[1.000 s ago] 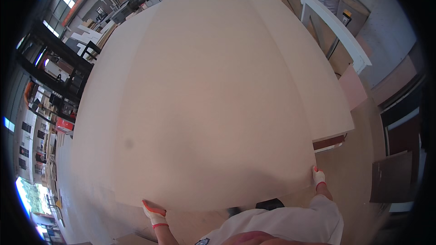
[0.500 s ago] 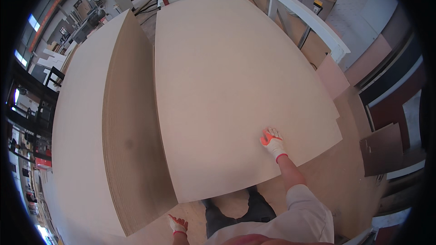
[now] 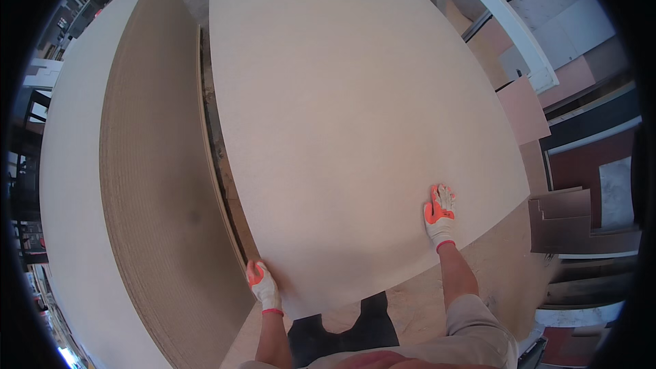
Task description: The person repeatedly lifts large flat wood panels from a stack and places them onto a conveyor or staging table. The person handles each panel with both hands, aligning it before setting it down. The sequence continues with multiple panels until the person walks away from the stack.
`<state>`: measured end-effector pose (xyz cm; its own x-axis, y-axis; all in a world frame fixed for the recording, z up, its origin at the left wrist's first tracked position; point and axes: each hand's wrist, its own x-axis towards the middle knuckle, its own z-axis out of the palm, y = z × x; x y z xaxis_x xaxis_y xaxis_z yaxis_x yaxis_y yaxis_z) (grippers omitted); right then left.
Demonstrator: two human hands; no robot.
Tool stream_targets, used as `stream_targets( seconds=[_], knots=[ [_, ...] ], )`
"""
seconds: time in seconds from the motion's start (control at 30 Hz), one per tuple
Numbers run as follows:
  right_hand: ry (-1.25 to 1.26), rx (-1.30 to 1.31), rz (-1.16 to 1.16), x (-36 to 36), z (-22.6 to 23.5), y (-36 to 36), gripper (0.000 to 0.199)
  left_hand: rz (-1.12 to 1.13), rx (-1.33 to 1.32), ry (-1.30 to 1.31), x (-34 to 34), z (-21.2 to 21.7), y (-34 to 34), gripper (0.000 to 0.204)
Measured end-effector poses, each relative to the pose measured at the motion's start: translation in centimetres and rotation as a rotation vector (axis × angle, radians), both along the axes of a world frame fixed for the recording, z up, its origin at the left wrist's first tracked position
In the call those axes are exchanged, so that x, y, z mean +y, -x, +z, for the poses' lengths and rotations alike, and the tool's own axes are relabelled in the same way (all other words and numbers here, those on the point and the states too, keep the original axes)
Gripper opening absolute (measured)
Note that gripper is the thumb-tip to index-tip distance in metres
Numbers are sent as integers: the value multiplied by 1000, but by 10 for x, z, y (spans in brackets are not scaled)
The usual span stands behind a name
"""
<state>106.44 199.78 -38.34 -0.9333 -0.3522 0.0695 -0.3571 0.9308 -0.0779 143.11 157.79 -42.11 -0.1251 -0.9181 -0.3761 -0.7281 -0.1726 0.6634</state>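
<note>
A large, flat tan wood-panel board (image 3: pixel 348 109) spreads out in front of me. At its left edge, close to the near corner, my left hand (image 3: pixel 266 288) wears a white glove with orange-red patches. Its fingers curl around the board's edge, fingertips partly hidden. My right hand (image 3: pixel 441 216), gloved the same way, rests palm down on the top face near the right side, fingers stretched out.
On the left stands a tall stack of boards (image 3: pixel 164 184), a narrow gap between it and my board. A white metal rail (image 3: pixel 509 20) curves along the far right. Dark and reddish panels (image 3: pixel 581 143) and brown offcuts (image 3: pixel 560 222) lie at right.
My left hand has come up from below the near corner to the board's left edge. The board has shifted away from the stack, widening the gap. My right hand is further right.
</note>
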Motion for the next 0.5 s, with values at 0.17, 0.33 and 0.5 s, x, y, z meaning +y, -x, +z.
stream_targets(
  seconds=[0.17, 0.33, 0.5],
  knots=[
    [1, -19, -5, 7, -6, 2, 61, -316, -103, 379, -57, -7, 121, 70],
    [-2, -36, 1, -5, -2, 13, 59, -330, -370, 371, -77, 8, 168, 80],
    [93, -23, -9, -33, 20, 27, 54, -312, -366, 341, -107, 45, 180, 82]
  ],
)
